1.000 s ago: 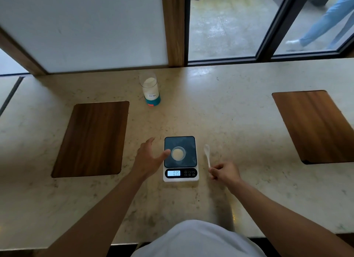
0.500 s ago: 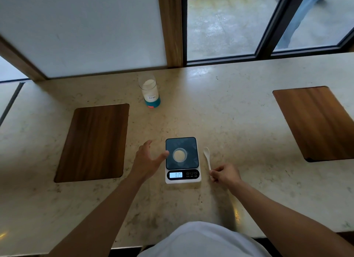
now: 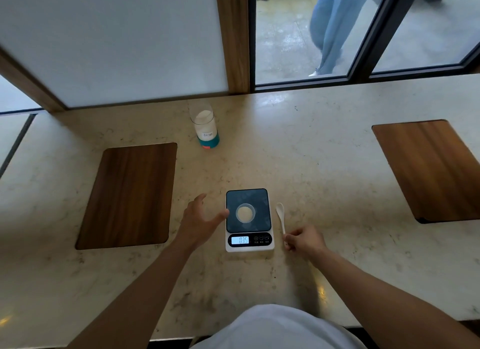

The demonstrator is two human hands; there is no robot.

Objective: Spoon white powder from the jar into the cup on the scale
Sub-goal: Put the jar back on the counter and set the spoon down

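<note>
A small clear cup (image 3: pixel 245 213) with pale powder in it stands on the dark platform of a white scale (image 3: pixel 248 220), whose display is lit. A white spoon (image 3: pixel 281 219) lies on the counter just right of the scale, bowl pointing away from me. My right hand (image 3: pixel 304 240) pinches the near end of the spoon's handle. My left hand (image 3: pixel 199 221) hovers open left of the scale, its thumb tip at the platform's left edge. The clear jar (image 3: pixel 205 127) of white powder, with a teal base, stands upright far back on the counter.
The marble counter (image 3: pixel 311 172) has two dark wooden insets, one at the left (image 3: pixel 127 195) and one at the right (image 3: pixel 431 169). A window runs along the back; a person's legs in blue trousers (image 3: pixel 330 29) show outside it.
Both hands stay almost still by the scale and spoon. The camera view has shifted slightly, and the person outside has walked leftward past the window.
</note>
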